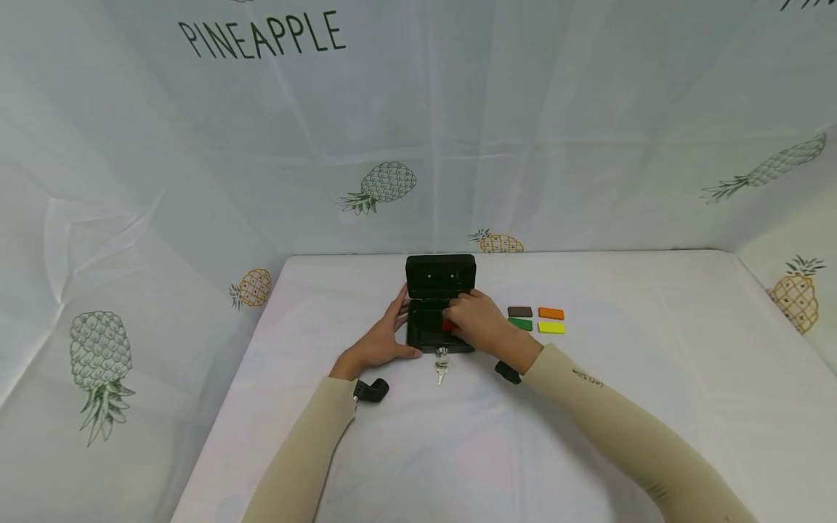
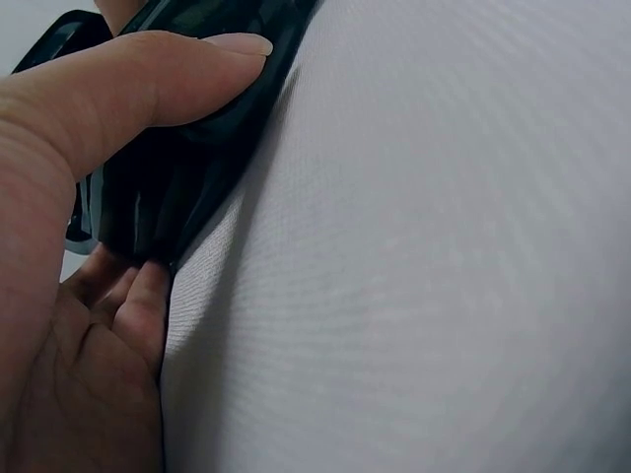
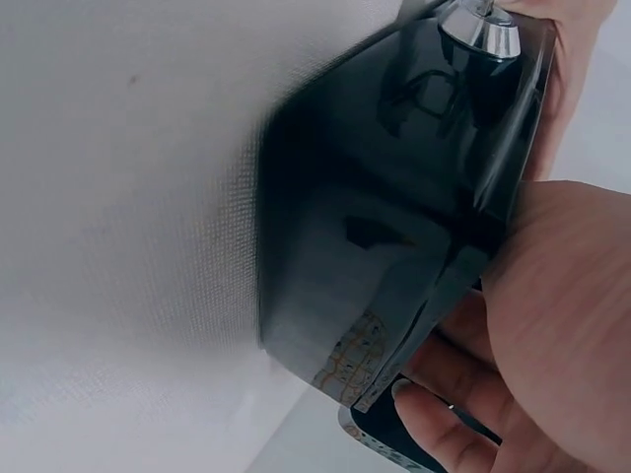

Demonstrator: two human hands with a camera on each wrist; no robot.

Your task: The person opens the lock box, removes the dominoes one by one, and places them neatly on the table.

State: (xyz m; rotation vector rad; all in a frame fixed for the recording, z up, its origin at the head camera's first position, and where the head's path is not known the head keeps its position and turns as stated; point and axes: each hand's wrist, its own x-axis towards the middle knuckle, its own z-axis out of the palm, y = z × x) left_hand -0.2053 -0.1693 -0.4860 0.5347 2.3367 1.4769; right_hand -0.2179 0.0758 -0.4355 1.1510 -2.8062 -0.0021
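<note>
A small black metal cash box [image 1: 425, 335] sits on the white table with its lid [image 1: 441, 274] raised at the back. My left hand [image 1: 378, 343] holds the box at its left side, thumb at the front corner and fingers along the side. Inside the box, my right hand [image 1: 480, 322] pinches a red block [image 1: 448, 325], partly hidden by the fingers. Keys [image 1: 442, 372] hang from the silver lock [image 3: 481, 32] on the front of the box. In the right wrist view the fingers reach over the box's rim and the red block is hidden.
Right of the box lie four flat blocks in two rows: brown [image 1: 519, 311] and orange [image 1: 551, 314] behind, green [image 1: 522, 325] and yellow [image 1: 551, 327] in front. A white curtain [image 1: 575, 174] printed with pineapples stands behind the table.
</note>
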